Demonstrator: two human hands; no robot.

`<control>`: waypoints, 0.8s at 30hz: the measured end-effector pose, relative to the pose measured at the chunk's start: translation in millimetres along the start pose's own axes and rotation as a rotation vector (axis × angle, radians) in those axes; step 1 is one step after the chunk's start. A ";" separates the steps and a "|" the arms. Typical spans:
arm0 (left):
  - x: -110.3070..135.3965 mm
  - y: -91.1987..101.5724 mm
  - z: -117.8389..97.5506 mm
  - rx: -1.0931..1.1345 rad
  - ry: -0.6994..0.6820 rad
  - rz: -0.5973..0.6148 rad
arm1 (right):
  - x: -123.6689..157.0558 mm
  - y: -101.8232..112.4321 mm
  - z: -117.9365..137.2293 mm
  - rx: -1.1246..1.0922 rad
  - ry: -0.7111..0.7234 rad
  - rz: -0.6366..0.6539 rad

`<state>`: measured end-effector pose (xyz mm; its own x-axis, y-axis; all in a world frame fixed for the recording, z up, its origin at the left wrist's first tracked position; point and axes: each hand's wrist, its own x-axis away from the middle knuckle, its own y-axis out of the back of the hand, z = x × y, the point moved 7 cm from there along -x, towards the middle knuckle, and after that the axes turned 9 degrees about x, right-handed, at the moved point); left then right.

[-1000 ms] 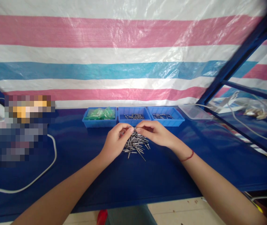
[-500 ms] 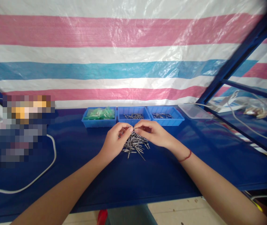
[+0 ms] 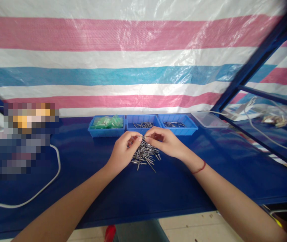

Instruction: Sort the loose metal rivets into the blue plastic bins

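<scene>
A pile of small metal pins lies on the blue table. Both hands hover just over the pile's far side, fingertips meeting. My left hand is pinched closed and seems to hold a few pins. My right hand is also pinched, its thumb and forefinger closed on a single thin pin between the two hands. A red string circles my right wrist.
Behind the pile stand three blue bins: the left bin with green parts, the middle bin and the right bin with metal pins. A clear lid lies right; a white cable loops left. A striped tarp hangs behind.
The hands have stayed over the pile; the right hand's fingers have shifted slightly around the pin. Nothing else moved.
</scene>
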<state>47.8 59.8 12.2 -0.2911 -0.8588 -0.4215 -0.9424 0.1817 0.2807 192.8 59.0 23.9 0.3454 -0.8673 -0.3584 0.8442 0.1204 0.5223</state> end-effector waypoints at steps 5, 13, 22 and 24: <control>-0.6 -1.2 -2.3 -0.063 0.000 0.021 | -0.4 2.7 -0.1 -0.015 -0.004 -0.039; 2.9 -7.1 -4.7 -0.349 -0.125 0.106 | 3.0 54.0 -17.0 0.287 -0.011 -0.523; 14.0 -23.1 -3.1 -0.730 -0.167 0.311 | 8.3 80.1 -39.0 0.867 -0.108 -0.747; 14.4 -23.1 -2.4 -0.744 -0.171 0.313 | 6.3 60.2 -24.1 0.879 -0.007 -0.662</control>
<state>65.8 42.1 1.7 -0.5997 -0.7256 -0.3374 -0.4754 -0.0161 0.8796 255.7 72.4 34.4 -0.0727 -0.6364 -0.7679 0.2745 -0.7530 0.5981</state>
